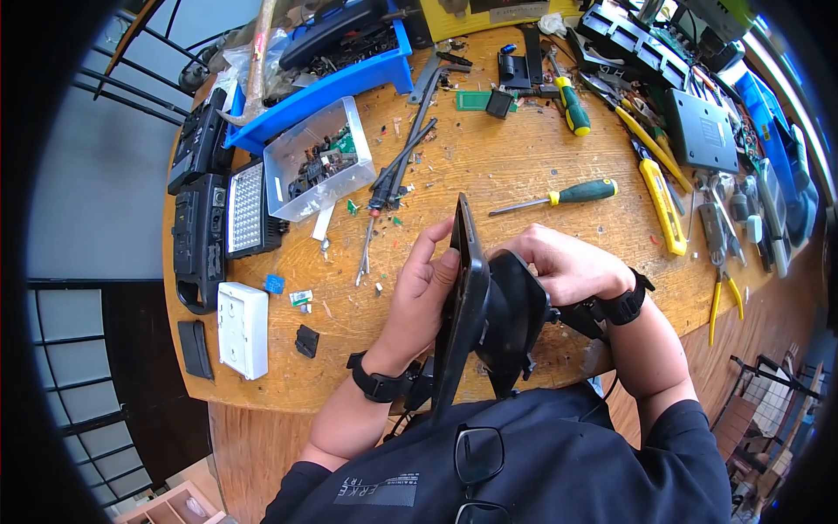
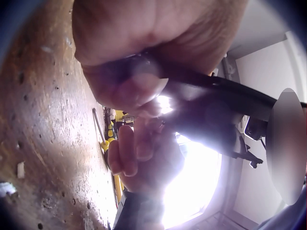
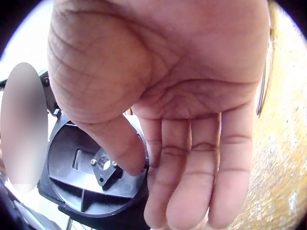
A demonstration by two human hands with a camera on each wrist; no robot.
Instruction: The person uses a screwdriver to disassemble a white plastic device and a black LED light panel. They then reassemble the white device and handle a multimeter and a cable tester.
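Note:
A flat black plastic panel [image 1: 467, 306] stands on edge in front of the person's chest, with a round black housing [image 1: 515, 301] on its right side. My left hand [image 1: 417, 301] grips the panel from the left, its thumb lying along the face. At the far rim of the housing, my right hand [image 1: 576, 266] holds on with thumb and fingers. The right wrist view looks into the ribbed housing [image 3: 91, 191], where a small screwed plate [image 3: 103, 165] with a round hole sits beside the thumb. In the left wrist view the panel's edge passes beneath the left palm.
A green-handled screwdriver [image 1: 585, 191] lies beyond the hands. Yellow cutters [image 1: 661, 205] and pliers [image 1: 720, 279] lie to the right. At left are a clear bin [image 1: 353, 179] of parts, a blue crate [image 1: 384, 70] and a white box [image 1: 243, 330]. Scraps litter the wooden table [image 1: 349, 349].

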